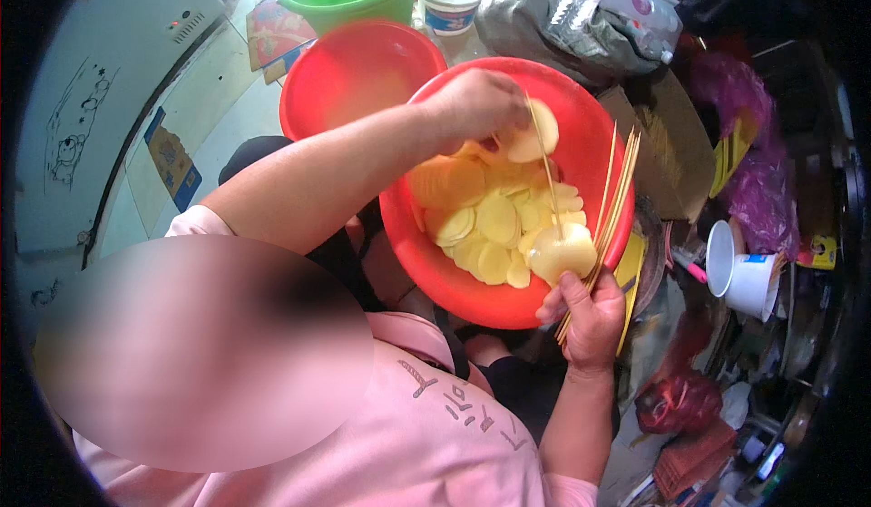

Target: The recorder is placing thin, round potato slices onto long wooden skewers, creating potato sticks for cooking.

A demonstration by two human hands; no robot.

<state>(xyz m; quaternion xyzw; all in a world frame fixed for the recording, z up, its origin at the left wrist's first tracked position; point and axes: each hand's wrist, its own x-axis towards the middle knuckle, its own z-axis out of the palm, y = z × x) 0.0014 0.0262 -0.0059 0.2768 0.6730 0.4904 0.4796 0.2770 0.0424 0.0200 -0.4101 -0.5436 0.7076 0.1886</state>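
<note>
A large red plastic basin (446, 296) in front of me holds a heap of pale yellow slices (497, 218), which look like potato. Over its far side my left hand (476, 109) grips a round slice (534, 133) at the upper end of a thin bamboo skewer (550, 184). The skewer runs down into overlapping slices (565, 254) at its lower end. My right hand (586, 313) holds that lower end at the basin's near right rim, thumb against the slices. A bundle of bare bamboo skewers (616, 191) is also clasped in it, pointing up past the rim.
A second red basin (299, 92) and a green tub (350, 3) stand behind. A white bucket (450, 0) and a grey bag of plastic bottles (524, 20) are at the back. To the right are a cardboard box (670, 143) and a white tub (748, 289).
</note>
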